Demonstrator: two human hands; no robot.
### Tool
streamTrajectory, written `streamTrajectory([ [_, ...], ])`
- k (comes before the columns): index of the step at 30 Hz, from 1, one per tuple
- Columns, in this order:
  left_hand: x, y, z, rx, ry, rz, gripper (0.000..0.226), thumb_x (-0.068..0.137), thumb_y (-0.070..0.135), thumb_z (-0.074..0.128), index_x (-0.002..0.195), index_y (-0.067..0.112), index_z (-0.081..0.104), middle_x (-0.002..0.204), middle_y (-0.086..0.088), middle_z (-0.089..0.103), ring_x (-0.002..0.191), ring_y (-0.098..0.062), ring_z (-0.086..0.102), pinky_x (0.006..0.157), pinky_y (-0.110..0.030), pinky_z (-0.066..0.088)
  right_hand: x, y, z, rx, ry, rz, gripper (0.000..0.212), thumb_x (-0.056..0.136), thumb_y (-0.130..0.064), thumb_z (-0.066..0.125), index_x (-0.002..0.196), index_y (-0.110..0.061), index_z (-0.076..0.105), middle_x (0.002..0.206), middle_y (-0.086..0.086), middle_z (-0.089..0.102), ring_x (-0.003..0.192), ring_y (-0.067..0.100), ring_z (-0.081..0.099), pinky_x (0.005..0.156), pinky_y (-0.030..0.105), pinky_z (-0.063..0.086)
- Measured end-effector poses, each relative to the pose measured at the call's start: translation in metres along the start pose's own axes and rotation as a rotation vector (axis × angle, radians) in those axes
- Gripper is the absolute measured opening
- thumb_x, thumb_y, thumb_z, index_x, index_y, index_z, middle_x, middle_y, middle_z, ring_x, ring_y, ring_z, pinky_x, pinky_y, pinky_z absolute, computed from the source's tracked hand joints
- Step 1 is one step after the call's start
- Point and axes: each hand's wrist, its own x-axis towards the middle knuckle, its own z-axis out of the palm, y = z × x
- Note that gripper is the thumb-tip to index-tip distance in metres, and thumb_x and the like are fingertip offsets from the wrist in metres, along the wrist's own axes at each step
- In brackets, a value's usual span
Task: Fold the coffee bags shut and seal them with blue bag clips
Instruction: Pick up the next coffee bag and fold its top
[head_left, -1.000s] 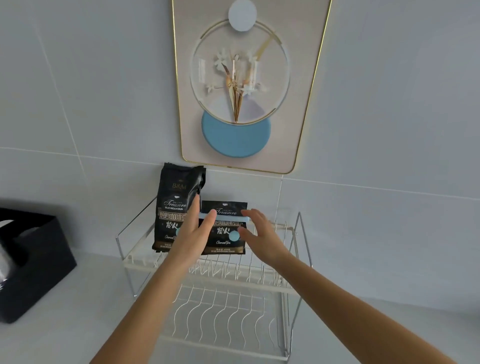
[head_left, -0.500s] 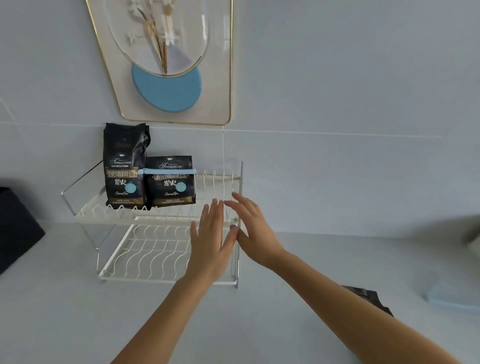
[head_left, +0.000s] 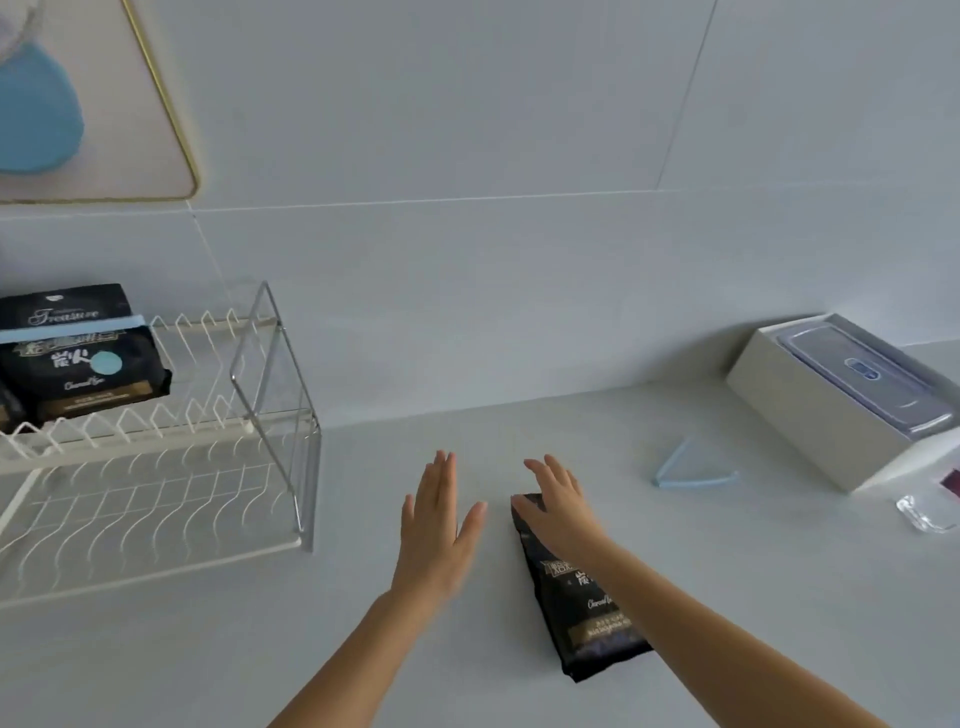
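Observation:
A black coffee bag (head_left: 582, 597) lies flat on the white counter, its top end pointing away from me. My right hand (head_left: 558, 506) rests spread over that top end, fingers apart, not closed around it. My left hand (head_left: 436, 519) hovers open just left of the bag, touching nothing. A blue bag clip (head_left: 691, 470) lies open in a V on the counter, to the right of the bag. On the upper shelf of the white wire rack (head_left: 208, 431) stands a folded coffee bag (head_left: 78, 358) with a blue clip (head_left: 72, 330) across its top.
A white box (head_left: 810, 415) holding a clear lidded container sits at the right against the wall. Small clear packaging (head_left: 924, 512) lies in front of it. A framed wall decoration (head_left: 104, 104) hangs at the upper left. Another dark bag's edge (head_left: 8, 410) shows at the far left.
My view has swung right and down, away from the rack. Both hands have left the clipped bag on the shelf and come down to the counter, the right one onto the lying bag.

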Motion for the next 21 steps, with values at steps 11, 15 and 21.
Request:
streamTrajectory([
  [11, 0.011, 0.025, 0.092, -0.537, -0.399, -0.537, 0.045, 0.097, 0.041, 0.034, 0.133, 0.016, 0.039, 0.141, -0.002, 0.043, 0.127, -0.017, 0.042, 0.107, -0.036, 0.033, -0.006, 0.110, -0.022, 0.262, -0.174, 0.336, 0.059, 0.095, -0.038, 0.045, 0.144, -0.014, 0.022, 0.149, 0.013, 0.034, 0.127, 0.027, 0.046, 0.103, 0.039, 0.043],
  [15, 0.008, 0.024, 0.111, -0.721, -0.346, -0.713, 0.040, 0.095, 0.034, 0.046, 0.130, 0.014, 0.044, 0.131, -0.005, 0.054, 0.119, -0.022, 0.050, 0.097, -0.039, 0.041, 0.001, 0.119, -0.017, 0.527, -0.242, 0.508, 0.057, 0.095, -0.042, 0.045, 0.140, -0.010, 0.029, 0.136, 0.014, 0.049, 0.115, 0.025, 0.055, 0.096, 0.037, 0.046],
  [21, 0.018, 0.029, 0.108, -0.919, -0.276, -0.790, 0.015, 0.086, 0.021, 0.062, 0.100, 0.013, 0.063, 0.095, -0.006, 0.070, 0.088, -0.019, 0.064, 0.070, -0.031, 0.048, 0.009, 0.117, -0.023, 0.755, -0.233, 0.525, 0.037, 0.090, -0.031, 0.059, 0.114, -0.003, 0.053, 0.100, 0.014, 0.070, 0.083, 0.023, 0.069, 0.064, 0.032, 0.053],
])
